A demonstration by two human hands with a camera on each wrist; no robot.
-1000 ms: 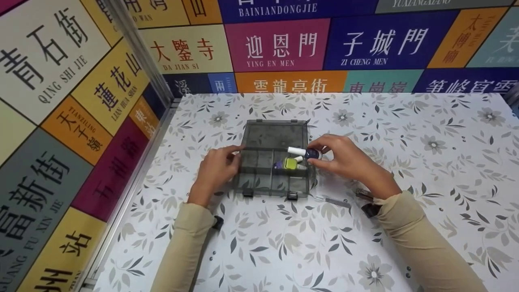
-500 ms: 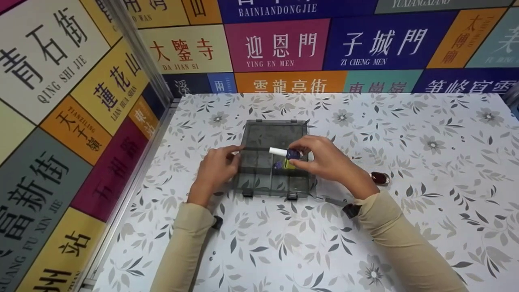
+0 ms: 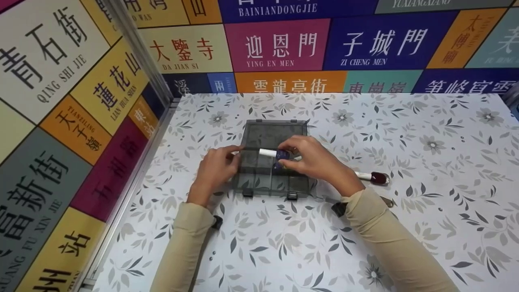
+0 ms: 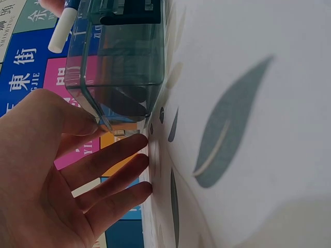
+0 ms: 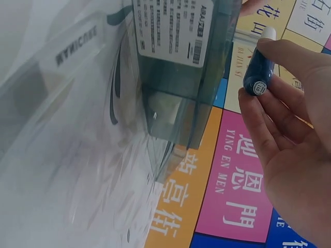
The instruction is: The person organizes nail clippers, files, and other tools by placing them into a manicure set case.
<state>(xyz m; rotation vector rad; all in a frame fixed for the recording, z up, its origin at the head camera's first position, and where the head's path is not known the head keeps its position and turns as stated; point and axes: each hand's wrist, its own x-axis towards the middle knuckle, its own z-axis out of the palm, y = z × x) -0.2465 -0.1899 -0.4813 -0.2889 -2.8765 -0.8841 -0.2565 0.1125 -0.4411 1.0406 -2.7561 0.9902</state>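
A smoky see-through compartment box [image 3: 265,134] lies on the table, its dividers and near-edge latches visible. My right hand [image 3: 310,160] pinches a dark blue nail polish bottle [image 3: 282,154] with a white cap, holding it sideways over the box's right half; the right wrist view shows the bottle [image 5: 258,72] between thumb and fingers. A purple item [image 3: 277,165] shows inside the box, partly covered by that hand. My left hand [image 3: 215,168] is at the box's left side, index fingertip right at the rim. In the left wrist view its fingers [image 4: 111,170] are spread and extended.
Right of the box lies a dark red nail polish bottle [image 3: 380,178] with a white cap, partly behind the right forearm. A small brownish metal piece [image 3: 388,201] pokes out beside the sleeve. A clear package [image 5: 76,45] lies near the box. Sign-printed walls [image 3: 279,44] border the floral-covered table.
My right hand has moved left over the box with the blue bottle, covering the yellow-green item there. The red bottle and metal piece have come into sight behind the forearm. The left hand stays put.
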